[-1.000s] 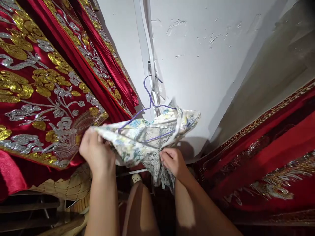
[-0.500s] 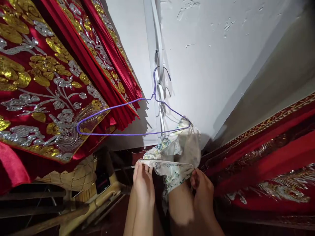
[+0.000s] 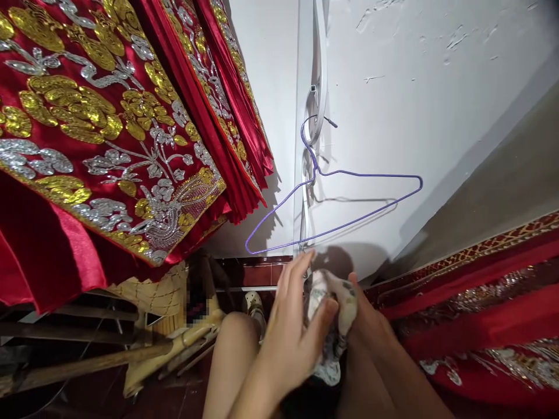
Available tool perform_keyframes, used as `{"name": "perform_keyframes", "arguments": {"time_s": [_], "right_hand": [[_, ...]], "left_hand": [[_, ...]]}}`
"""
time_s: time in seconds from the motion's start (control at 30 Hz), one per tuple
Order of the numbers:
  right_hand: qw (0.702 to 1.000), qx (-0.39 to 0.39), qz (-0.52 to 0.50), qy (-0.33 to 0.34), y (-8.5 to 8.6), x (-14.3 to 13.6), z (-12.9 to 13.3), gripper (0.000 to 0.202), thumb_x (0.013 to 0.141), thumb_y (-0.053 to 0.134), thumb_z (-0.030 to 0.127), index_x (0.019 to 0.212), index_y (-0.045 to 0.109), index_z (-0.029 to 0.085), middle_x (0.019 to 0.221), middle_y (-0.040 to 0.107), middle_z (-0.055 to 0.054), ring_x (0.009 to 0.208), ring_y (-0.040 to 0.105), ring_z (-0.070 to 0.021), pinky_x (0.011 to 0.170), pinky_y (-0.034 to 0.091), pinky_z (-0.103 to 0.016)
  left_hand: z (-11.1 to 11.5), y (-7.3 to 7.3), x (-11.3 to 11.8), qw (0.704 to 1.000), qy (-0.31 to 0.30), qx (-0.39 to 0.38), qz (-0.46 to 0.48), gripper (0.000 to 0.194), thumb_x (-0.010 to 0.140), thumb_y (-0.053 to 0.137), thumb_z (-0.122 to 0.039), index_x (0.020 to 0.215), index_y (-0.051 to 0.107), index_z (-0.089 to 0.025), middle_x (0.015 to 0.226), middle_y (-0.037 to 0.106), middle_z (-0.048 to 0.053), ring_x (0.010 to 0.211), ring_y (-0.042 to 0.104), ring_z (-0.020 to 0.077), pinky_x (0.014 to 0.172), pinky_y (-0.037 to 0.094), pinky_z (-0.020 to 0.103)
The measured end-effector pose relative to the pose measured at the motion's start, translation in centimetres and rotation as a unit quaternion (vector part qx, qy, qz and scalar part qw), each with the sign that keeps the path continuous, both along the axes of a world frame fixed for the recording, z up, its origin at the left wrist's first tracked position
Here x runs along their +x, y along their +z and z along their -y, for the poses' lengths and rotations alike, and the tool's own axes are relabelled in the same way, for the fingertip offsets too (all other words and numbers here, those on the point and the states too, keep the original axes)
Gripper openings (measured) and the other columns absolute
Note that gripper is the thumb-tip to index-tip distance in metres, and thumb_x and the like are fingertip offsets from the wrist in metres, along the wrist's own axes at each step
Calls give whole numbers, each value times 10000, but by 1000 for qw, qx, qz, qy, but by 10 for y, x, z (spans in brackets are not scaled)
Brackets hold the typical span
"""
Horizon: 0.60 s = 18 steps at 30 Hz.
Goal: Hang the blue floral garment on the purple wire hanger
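Observation:
A thin white garment (image 3: 347, 299) with a green floral print is bunched between my two hands, below the hanger. My left hand (image 3: 297, 314) lies along its left side, the thumb over the cloth and the fingers pointing up. Behind its right side is my right hand (image 3: 367, 314), mostly hidden, with a fingertip showing above the cloth. Whether its fingers are closed on the cloth cannot be seen. The purple wire hanger (image 3: 349, 224) hangs with nothing on it from a white metal stand (image 3: 321, 70) against the wall.
Red cloth with gold and silver sequins (image 3: 148, 139) hangs at the left, and more red embroidered cloth (image 3: 502, 308) lies at the right. A bamboo chair (image 3: 152, 355) stands at the lower left. A shoe (image 3: 252, 302) is on the dark red floor.
The floral garment has come off the hanger's right end and is now bunched up. My hands have moved closer together. The hanger has swung and tilted, and the view has shifted left.

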State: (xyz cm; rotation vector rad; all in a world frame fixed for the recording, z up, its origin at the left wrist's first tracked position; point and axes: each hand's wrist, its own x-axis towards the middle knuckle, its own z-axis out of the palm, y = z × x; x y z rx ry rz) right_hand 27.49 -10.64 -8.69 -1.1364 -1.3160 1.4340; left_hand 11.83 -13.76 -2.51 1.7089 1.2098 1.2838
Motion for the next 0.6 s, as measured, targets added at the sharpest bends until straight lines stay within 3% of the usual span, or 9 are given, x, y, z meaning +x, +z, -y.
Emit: {"name": "perform_keyframes", "arguments": {"time_s": [0.03,0.1,0.17,0.2,0.27,0.37,0.47,0.6], "right_hand": [[999,-16,-11,49,5,1,-2,766,873,267,808,730,718,206,629,620,-81,693,632,-247,630,511,-359],[983,-36,-27,180,21,6,-5,727,731,471,875,776,722,195,690,648,-75,699,623,-240,623,508,-349],[958,-21,-2,285,40,16,-8,658,588,690,815,778,712,185,707,652,-53,660,595,-216,590,490,-321],[953,7,29,302,50,22,-11,585,577,757,741,740,701,182,682,640,-39,623,573,-197,564,472,-303],[956,85,109,259,68,32,-18,394,666,797,557,661,679,181,622,613,-18,571,540,-168,526,436,-275],[950,222,192,103,80,42,-39,189,763,742,359,686,722,186,652,663,-27,607,596,-186,552,450,-277],[930,314,193,1,72,39,-74,170,761,708,286,883,784,195,912,752,-61,835,684,-242,723,514,-312],[934,313,169,-39,48,18,-122,370,811,641,299,1161,724,211,1158,715,-61,1062,645,-238,883,485,-320]], "left_hand": [[-3,1,-8,1000,-4,13,-24,552,911,605,-305,1450,490,-276,1407,568,114,1338,497,307,1105,401,460],[-6,-4,-19,995,-45,47,-72,414,941,547,-301,1351,597,-275,1249,679,91,1184,620,277,1035,463,407],[-4,-15,-26,986,-95,71,-120,281,965,499,-295,1149,711,-277,991,747,53,927,698,229,888,520,323],[-2,-22,-30,980,-111,69,-148,240,961,512,-305,1032,739,-272,874,741,36,814,693,211,806,521,289],[2,-36,-41,969,-123,29,-213,200,925,579,-346,837,735,-257,716,696,17,673,653,196,679,482,257],[0,-47,-67,941,-96,-55,-319,250,912,580,-386,747,705,-246,649,671,27,621,624,215,630,425,269],[-9,-39,-97,905,-48,-103,-409,297,948,498,-396,822,718,-242,747,719,66,726,658,262,725,425,311],[-20,-16,-124,869,19,-98,-485,309,948,450,-334,982,745,-249,968,758,107,956,672,312,888,423,403]]}}
